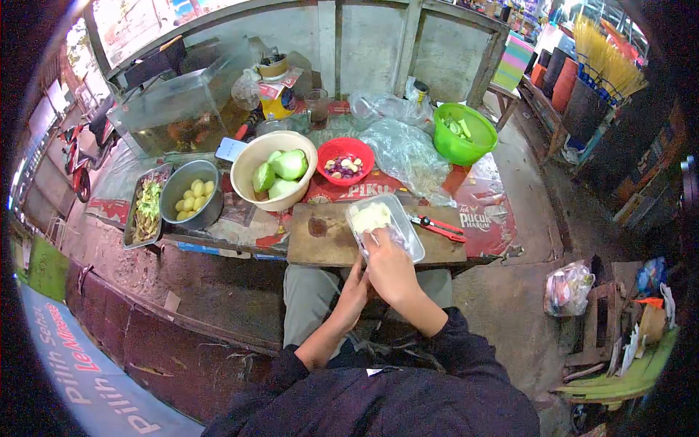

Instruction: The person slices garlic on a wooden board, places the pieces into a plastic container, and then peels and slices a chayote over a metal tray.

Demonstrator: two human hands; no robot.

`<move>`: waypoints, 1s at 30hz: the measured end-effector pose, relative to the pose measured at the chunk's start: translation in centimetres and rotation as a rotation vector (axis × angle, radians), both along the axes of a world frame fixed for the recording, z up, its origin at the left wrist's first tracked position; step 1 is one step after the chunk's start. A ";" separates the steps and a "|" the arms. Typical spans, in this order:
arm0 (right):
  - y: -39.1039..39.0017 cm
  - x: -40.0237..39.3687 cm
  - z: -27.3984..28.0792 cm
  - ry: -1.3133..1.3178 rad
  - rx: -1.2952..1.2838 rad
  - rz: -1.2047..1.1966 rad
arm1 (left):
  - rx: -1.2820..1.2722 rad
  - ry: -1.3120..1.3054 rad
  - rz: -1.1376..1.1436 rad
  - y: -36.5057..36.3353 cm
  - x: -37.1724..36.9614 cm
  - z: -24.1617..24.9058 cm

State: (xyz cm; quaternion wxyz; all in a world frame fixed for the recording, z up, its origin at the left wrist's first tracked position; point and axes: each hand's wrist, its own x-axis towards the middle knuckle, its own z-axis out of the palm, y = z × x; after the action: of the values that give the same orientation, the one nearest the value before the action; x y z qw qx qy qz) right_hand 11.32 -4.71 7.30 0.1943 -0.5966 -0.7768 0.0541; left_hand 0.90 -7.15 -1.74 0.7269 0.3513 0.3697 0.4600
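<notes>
Fingers: as I see it from here, the right hand [393,273] dips into the clear container [412,244], fingertips among the pale pieces [373,217]; whether they have closed on one, I cannot tell.
Left hand: the left hand [352,297] sits low at the container's near left side, probably there to stop light plastic from sliding; its grip is partly hidden, so I can't say how firmly it holds, if at all.
Container: straight in front of the seated person, askew on the wooden board [317,251], a slant that seems to suit the reaching arm.
Board: along the table's near edge, close to the lap, which likely spares any long stretch; its left part carries only a dark mark.
Red-handled tool: just right of the container, the red-handled tool [440,229] lies flat, within easy reach of the right hand, I'd judge.
Bowls: beyond the board, the red bowl [349,180] holds small pale and purple bulbs, and the cream bowl [304,188] big green vegetables; keeping them apart presumably avoids mixing.
Left end: the grey pot [193,223] of yellowish rounds stands beside the metal tray [142,242] of scraps, perhaps parked out of the elbows' way.
Far right: the green bowl [459,155] holds cut green pieces, past a crumpled plastic bag [408,156].
</notes>
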 end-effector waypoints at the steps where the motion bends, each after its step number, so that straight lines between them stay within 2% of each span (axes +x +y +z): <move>1: -0.1 0.0 0.1 0.000 -0.002 0.000 | 0.030 0.056 -0.001 0.0 0.1 -0.1; 2: -0.1 0.1 0.4 0.013 -0.039 -0.004 | 0.029 0.056 -0.002 0.0 0.0 -0.1; 4: -0.1 0.2 0.2 0.027 -0.073 -0.010 | -0.204 -0.028 -0.108 0.4 -0.5 1.3; 7: 0.0 0.3 -0.1 0.004 -0.062 -0.009 | -0.140 0.100 -0.126 1.0 -1.3 3.0; 11: 0.0 0.9 0.0 -0.021 -0.128 0.041 | -0.129 0.007 -0.163 1.5 -2.2 2.0; 14: 0.3 1.3 -0.8 0.011 -0.114 0.079 | -0.151 0.074 -0.041 1.8 -2.2 2.3; 16: 0.2 1.7 -0.6 0.010 -0.113 0.096 | -0.101 0.241 -0.105 2.7 -3.0 1.4; 19: 0.3 2.1 -0.3 0.060 -0.169 0.181 | 0.034 0.115 -0.083 3.8 -3.7 1.5; 21: 0.4 1.9 -1.1 0.055 -0.153 0.159 | 0.009 0.037 -0.071 4.8 -4.1 2.2; 23: 0.0 1.4 -0.9 0.019 -0.146 0.133 | 0.011 0.241 -0.205 6.1 -5.0 3.0; 24: -0.2 1.2 -0.7 -0.012 -0.147 0.103 | 0.017 0.421 -0.191 7.2 -5.3 3.0; 25: -0.3 1.0 -1.3 -0.011 -0.146 0.100 | 0.019 0.422 -0.193 7.7 -5.1 4.1; 27: -0.2 0.8 -2.7 -0.064 -0.051 0.070 | 0.897 1.161 0.328 8.7 -4.8 6.5; 28: -0.3 0.8 -2.6 -0.061 -0.050 0.069 | 0.899 1.162 0.326 9.8 -4.5 7.8; 30: -0.6 0.8 -2.4 -0.019 0.015 0.067 | 1.147 1.057 -0.144 11.9 -3.5 10.0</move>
State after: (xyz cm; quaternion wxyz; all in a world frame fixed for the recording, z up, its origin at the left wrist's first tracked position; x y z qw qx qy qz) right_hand 12.13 -5.35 4.93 0.1893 -0.5691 -0.7987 0.0489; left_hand -2.64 4.78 8.27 0.1873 0.8676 0.3476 0.3024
